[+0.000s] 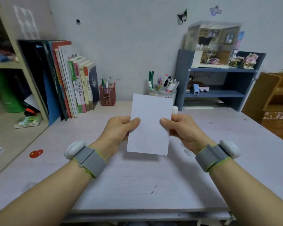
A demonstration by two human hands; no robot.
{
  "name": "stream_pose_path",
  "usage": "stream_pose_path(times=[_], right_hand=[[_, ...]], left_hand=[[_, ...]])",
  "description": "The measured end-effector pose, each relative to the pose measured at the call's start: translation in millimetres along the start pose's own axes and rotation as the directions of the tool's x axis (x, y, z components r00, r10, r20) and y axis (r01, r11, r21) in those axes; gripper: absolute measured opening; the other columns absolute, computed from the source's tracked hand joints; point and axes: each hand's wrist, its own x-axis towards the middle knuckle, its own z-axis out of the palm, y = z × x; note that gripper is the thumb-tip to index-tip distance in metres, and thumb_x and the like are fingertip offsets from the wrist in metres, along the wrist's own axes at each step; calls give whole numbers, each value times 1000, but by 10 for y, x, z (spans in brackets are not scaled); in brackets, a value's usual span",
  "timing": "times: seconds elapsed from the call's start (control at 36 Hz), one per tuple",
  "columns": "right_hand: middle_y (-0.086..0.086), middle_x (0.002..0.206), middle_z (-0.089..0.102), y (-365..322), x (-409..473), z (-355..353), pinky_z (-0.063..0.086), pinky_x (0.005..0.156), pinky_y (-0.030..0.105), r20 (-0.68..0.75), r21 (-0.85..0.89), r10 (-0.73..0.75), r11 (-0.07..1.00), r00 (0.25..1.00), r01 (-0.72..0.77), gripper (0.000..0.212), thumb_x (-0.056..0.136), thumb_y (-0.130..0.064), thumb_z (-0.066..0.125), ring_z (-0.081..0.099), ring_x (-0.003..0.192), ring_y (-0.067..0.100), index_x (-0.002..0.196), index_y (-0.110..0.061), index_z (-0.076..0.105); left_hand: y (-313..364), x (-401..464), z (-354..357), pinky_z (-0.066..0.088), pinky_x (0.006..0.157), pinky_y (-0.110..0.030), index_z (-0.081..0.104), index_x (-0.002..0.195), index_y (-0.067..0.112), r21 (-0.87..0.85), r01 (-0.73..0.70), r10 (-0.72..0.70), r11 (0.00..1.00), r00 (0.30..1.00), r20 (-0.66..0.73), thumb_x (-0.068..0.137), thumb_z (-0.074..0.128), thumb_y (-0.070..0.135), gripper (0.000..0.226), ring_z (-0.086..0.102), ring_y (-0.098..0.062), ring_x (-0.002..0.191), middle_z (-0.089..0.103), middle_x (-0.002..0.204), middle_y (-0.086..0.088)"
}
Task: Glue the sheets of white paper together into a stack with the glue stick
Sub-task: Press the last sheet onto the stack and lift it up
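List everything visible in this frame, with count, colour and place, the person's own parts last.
paper: white, held up over the desk centre; sheet count unclear
desk: one, pale
books: a row, mixed colours, back left
mesh pen holder: one, red, beside the books
pen cup: white, behind the paper
white object: one, right of the paper's top, possibly the glue stick
shelf: one, blue-grey, back right
sticker: one, red, desk left
left hand: pinches the paper's left edge
right hand: pinches its right edge
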Motion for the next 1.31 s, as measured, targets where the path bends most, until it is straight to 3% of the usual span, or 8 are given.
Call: stream_pose_path(times=[0.17,0.36,0.47,0.58,0.86,1.06,1.19,1.31], right_hand=[[16,81,63,29,46,-28,47,83,41,-79,-34,17,999,997,-19,17,81,-12,71,55,78,26,85,1,60],[-9,49,57,-63,109,-62,40,61,27,-172,-56,-57,997,983,48,23,87,-16,65,49,51,10,66,-10,60],[0,71,63,-310,213,-129,42,58,22,-181,-156,-141,981,973,113,9,86,-18,67,52,57,9,90,-10,66],[2,73,62,-496,343,-194,40,51,19,-127,-363,-139,928,982,85,9,83,-12,70,50,60,11,77,-13,64],[13,84,61,-442,710,-395,49,48,23,-369,2,-65,997,927,71,10,90,-11,61,52,61,21,82,-7,59],[7,73,56,-459,811,-554,38,42,16,-389,-152,-134,985,911,80,22,92,-18,60,49,53,14,70,-13,56],[4,62,48,-399,998,-683,34,47,22,-453,-115,-118,991,884,74,25,91,-15,60,42,51,14,67,-12,56],[1,63,48,-256,1159,-780,33,37,15,-511,-10,-41,999,859,42,26,91,-14,61,42,51,12,66,-13,54]], left_hand=[[-46,81,0,57,60,-21,69,83,6,12,22,-21,1000,1000,-21,86,64,14,10,66,-14,66,72,76,-3],[17,202,13,54,54,-18,67,83,8,41,15,-14,999,1000,-5,89,59,12,11,66,-9,59,72,69,2],[137,328,-2,52,61,-22,65,90,-2,215,-13,0,976,998,62,89,59,13,16,62,-16,66,68,79,-10],[296,494,28,50,71,-29,66,99,-4,275,-30,4,961,995,96,88,62,15,22,61,-22,73,68,88,-15],[193,787,121,56,55,-20,63,95,6,48,41,-45,998,996,79,85,62,-1,12,68,-8,61,72,72,0],[224,1043,308,53,49,-19,50,111,4,-1,-115,114,993,981,-158,86,61,0,28,56,-1,43,60,71,-5],[220,1225,432,57,63,-23,41,125,14,42,-167,168,985,986,-16,85,61,-3,48,65,-12,66,67,85,-9],[53,1344,502,47,52,-12,32,137,13,175,-211,214,962,977,3,84,61,-6,64,60,-1,52,59,71,-7]])
